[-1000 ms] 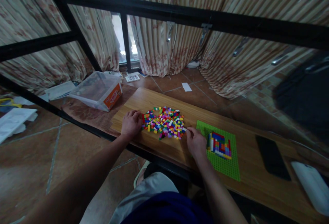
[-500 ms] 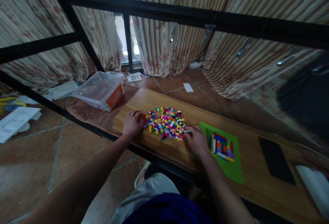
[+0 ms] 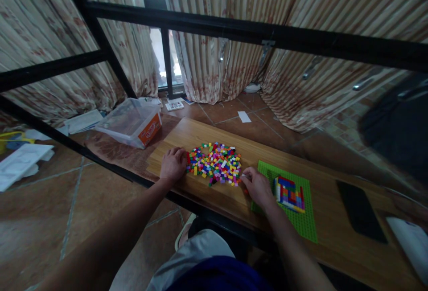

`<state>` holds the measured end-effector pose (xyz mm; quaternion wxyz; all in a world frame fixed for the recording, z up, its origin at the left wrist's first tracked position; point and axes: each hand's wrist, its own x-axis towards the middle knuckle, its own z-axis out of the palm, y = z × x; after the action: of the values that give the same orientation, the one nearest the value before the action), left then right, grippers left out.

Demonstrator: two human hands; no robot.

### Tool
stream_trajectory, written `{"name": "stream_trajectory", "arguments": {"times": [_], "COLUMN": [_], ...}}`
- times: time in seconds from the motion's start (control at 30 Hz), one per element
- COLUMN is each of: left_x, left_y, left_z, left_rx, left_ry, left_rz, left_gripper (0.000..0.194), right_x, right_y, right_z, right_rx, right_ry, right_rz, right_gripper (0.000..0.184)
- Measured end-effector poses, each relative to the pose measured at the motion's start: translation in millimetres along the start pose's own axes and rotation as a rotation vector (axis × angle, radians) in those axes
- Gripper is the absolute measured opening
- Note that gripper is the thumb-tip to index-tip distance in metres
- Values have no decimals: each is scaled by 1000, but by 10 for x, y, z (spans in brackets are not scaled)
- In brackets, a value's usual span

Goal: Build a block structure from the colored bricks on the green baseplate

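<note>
A heap of small coloured bricks [image 3: 216,164] lies on the wooden table [image 3: 207,133]. My left hand [image 3: 173,165] rests at the heap's left edge with its fingers curled loosely on the wood. My right hand [image 3: 257,186] sits at the heap's right edge, fingertips pinched on a small white brick [image 3: 244,175]. To its right lies a green baseplate [image 3: 301,219] carrying a block of stacked coloured bricks [image 3: 289,193].
A clear plastic box [image 3: 130,121] with an orange label stands at the table's far left. A black phone [image 3: 361,211] and a white object [image 3: 409,242] lie at the right. A black metal frame crosses above. Papers litter the tiled floor.
My right hand has drawn back a little from the heap toward the baseplate, pinching a small white piece. The left hand has stayed in place. The view has shifted slightly.
</note>
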<state>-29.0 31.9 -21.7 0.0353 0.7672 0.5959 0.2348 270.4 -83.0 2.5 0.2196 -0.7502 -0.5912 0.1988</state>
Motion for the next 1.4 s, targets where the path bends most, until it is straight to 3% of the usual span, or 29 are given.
{"name": "stream_trajectory", "arguments": {"times": [0.2,0.37,0.5,0.63,0.77,0.97,1.1,1.27,1.4], "left_x": [-5,-3,-2,-7,-9,-8,-14,-23,-25], "left_y": [14,19,18,15,15,30,33,26,14], "left_z": [-12,-21,-24,-22,-22,-35,-26,-11,4], "left_rx": [1,5,-4,-17,-18,-20,-22,-34,-46], "left_ry": [-2,-15,-16,-3,1,-13,-11,-18,-13], "left_rz": [-1,-10,-8,-2,0,-12,-23,-23,-23], "left_gripper": [33,33,33,33,33,32,32,32,30], "right_x": [-63,-154,-179,-154,-118,-11,181,587,842], "right_y": [23,7,-36,-38,-55,-150,-336,-787,-1052], "right_z": [-36,-42,-64,-57,-35,6,34,174,340], "right_rx": [88,263,290,334,193,-104,-136,-120,-213], "right_ry": [106,21,22,-19,3,54,93,66,-6], "right_rz": [-52,20,-13,-11,3,-100,-150,-308,-266], "right_gripper": [31,29,24,31,36,31,29,27,26]}}
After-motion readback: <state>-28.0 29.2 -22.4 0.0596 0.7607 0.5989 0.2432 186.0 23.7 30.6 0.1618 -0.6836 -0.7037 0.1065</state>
